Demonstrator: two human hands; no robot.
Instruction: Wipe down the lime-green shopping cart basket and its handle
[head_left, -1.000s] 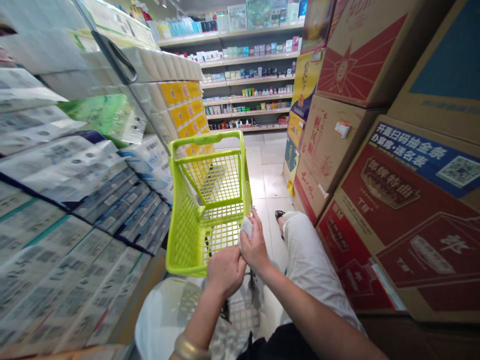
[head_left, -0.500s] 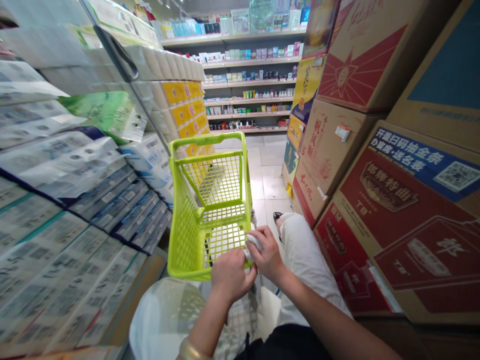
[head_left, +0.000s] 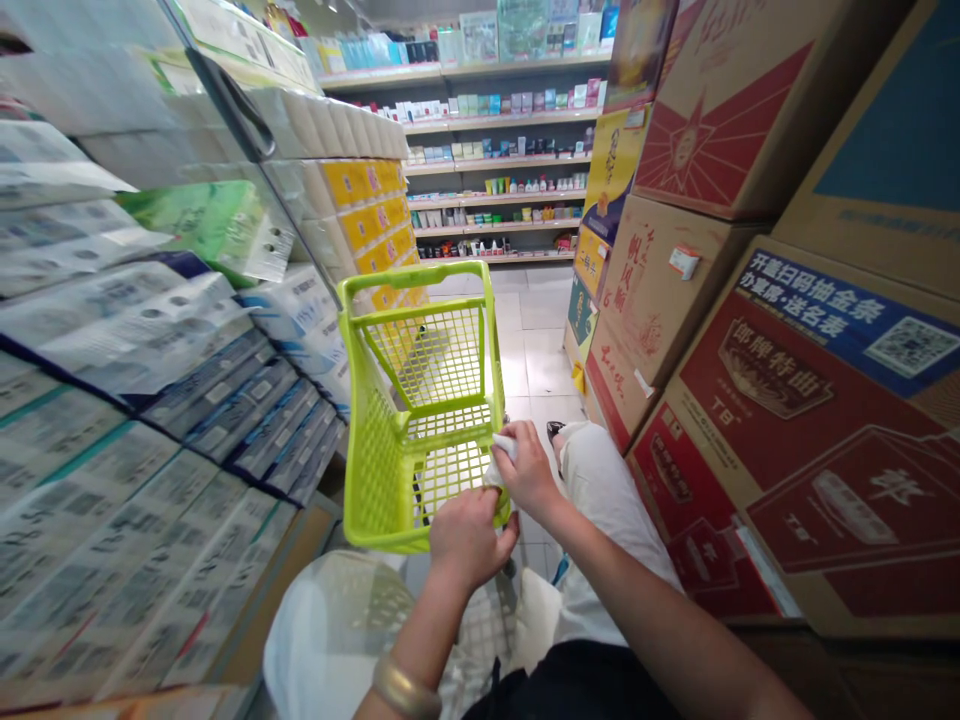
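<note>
A lime-green shopping basket (head_left: 379,440) with mesh walls stands in front of my knees, its inside showing only the mesh floor. My left hand (head_left: 471,535) is closed round the rim at the near right corner. Just ahead of it, my right hand (head_left: 527,468) pinches a crumpled white cloth or tissue (head_left: 504,447) against the right-hand rim. Part of the white piece also lies between the two hands. My fingertips under the rim are hidden.
Wrapped packs of tissue paper (head_left: 150,340) are stacked on the left. Cardboard cartons (head_left: 825,400) rise close on the right. Shelves of small goods (head_left: 495,165) stand across the far end, beyond the tiled floor (head_left: 544,350). My white-trousered leg (head_left: 607,500) is beside the basket.
My right hand has slid a little forward along the basket's rim with the white cloth. My left hand has shifted slightly, still on the near corner. The basket's near end has moved slightly.
</note>
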